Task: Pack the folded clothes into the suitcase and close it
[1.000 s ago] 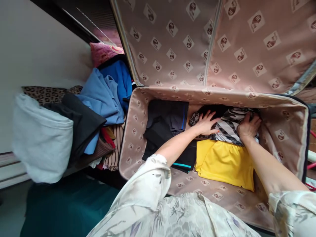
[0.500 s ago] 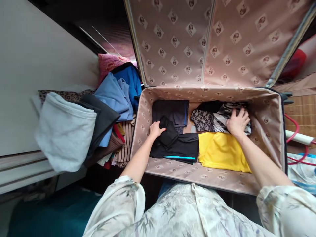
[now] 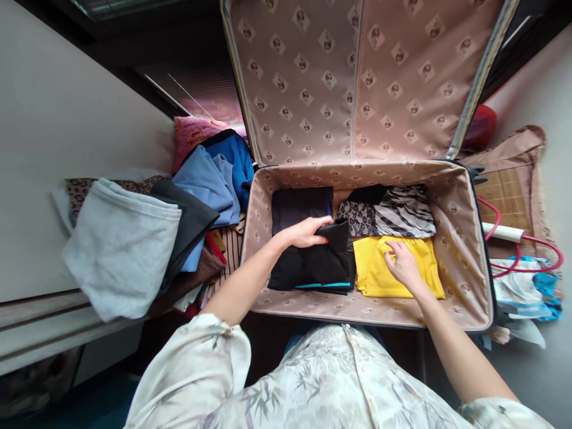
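Note:
My left hand (image 3: 309, 232) pinches the edge of a small folded black garment (image 3: 339, 238), thumb and fingers closed on the cloth. Beneath it lies black clothing with a turquoise stripe (image 3: 290, 274). My right hand (image 3: 401, 263) is over a folded yellow garment (image 3: 370, 280), fingers loosely bent and apart, gripping nothing; whether the fingertips touch the cloth I cannot tell. Behind these lie a dark folded garment (image 3: 299, 205) and a black-and-white garment with lace and zebra-like patterns (image 3: 404, 211). All of them rest inside an open suitcase (image 3: 480, 280) with pinkish patterned lining.
The suitcase lid (image 3: 308, 77) stands raised at the back. On the left is a heap of clothes with a grey piece (image 3: 125, 244) and a blue piece (image 3: 208, 185), near a pink pillow (image 3: 192, 134). Red tubing (image 3: 554, 259) lies at the right beside blue-white fabric (image 3: 522, 286).
My left hand has moved right, carrying the black garment's edge toward the middle. My right hand has left the zebra-patterned garment and come forward over the yellow one. The view has shifted slightly.

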Motion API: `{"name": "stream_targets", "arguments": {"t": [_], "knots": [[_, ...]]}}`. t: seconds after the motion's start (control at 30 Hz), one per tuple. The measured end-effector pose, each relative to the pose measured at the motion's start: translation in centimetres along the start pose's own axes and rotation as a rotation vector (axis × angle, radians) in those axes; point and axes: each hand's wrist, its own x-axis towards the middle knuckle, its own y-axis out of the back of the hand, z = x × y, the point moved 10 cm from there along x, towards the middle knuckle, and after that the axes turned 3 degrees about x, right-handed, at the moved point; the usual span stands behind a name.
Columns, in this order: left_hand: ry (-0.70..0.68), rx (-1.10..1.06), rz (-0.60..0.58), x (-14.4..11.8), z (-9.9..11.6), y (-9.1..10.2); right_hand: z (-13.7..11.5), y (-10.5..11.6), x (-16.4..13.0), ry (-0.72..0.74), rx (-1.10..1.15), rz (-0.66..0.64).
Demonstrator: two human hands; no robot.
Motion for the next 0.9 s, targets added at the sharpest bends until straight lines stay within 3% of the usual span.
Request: {"name": "stream_targets", "arguments": {"t": [0.07,0.13,0.2,0.4,0.5,0.63,0.77,0.9], "knots": [[0.017,0.115,0.046,4.0,0.1,1.9,0.4,-0.1,-0.5,-0.013,0.019,-0.002],[0.167,0.323,0.119,7.3,-1.7,3.2,1.0,-0.3,-1.0,-0.032,0.022,-0.014],[0.343,0.503,0.141,9.0,-4.2,2.8,1.9,-0.7,-1.5,-0.062,0.02,-0.034],[0.643,0.515,0.156,7.8,-8.8,-4.2,3.4,-2.3,-1.9,-0.118,0.023,-0.125],[0.581,0.573,0.168,8.2,-8.8,-7.4,2.6,-3.5,-1.5,-0.097,0.059,-0.187],[0.498,0.598,0.06,9.8,-9.3,-10.6,1.6,-4.7,-1.3,-0.084,0.063,-0.275],[0.507,0.559,0.141,10.4,-9.9,-8.7,1.4,-5.2,-1.5,-0.09,0.034,-0.339],[0.46,0.505,0.142,10.4,-9.5,-6.0,1.2,-5.1,-1.6,-0.077,0.013,-0.338]]}}
